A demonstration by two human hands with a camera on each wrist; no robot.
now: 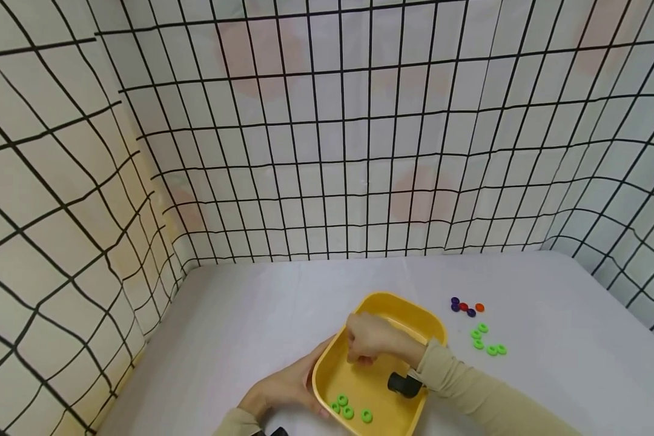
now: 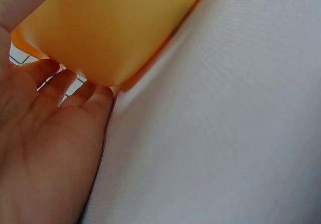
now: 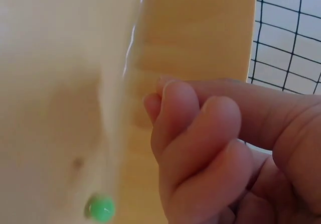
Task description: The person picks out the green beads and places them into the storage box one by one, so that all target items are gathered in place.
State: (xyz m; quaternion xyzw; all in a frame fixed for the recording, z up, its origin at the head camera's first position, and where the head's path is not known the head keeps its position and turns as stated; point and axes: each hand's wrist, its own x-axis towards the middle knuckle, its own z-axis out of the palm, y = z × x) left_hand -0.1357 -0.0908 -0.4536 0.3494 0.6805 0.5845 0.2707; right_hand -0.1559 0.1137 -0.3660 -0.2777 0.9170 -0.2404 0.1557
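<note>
**Steadying a yellow tray while sorting small rings**

Steadying the yellow tray (image 1: 327,370) from its near-left corner, with the left hand (image 1: 286,387) laid flat against the outer wall, fingers (image 2: 75,91) straight and slipped just under the rounded edge, as the left wrist view makes plain. Reaching into the tray from the other side with the right hand (image 1: 372,340), fingers (image 3: 195,133) curled toward the palm above the tray floor; impossible to tell from any view whether anything is pinched between them. Sitting low in the tray, near its front wall, four green rings (image 1: 349,410), one of them a blur in the right wrist view. Resting on the white table (image 1: 240,327), near the front edge and a little right of centre, with a black wire grid fence (image 1: 327,151) closing off the back and sides.

Judged from the glossy, thin-walled look: light moulded plastic, stiff enough to hold shape, smooth enough to skid on the cloth-like surface, so best taken by the rim or braced at a corner. Likely light and hard too, the rings, prone to rolling, and best pinched across the outer edge between thumb and fingertip.

Lying loose on the table right of the tray, more green rings (image 1: 487,341) and, just behind them, a knot of purple, red and orange rings (image 1: 465,306).
</note>
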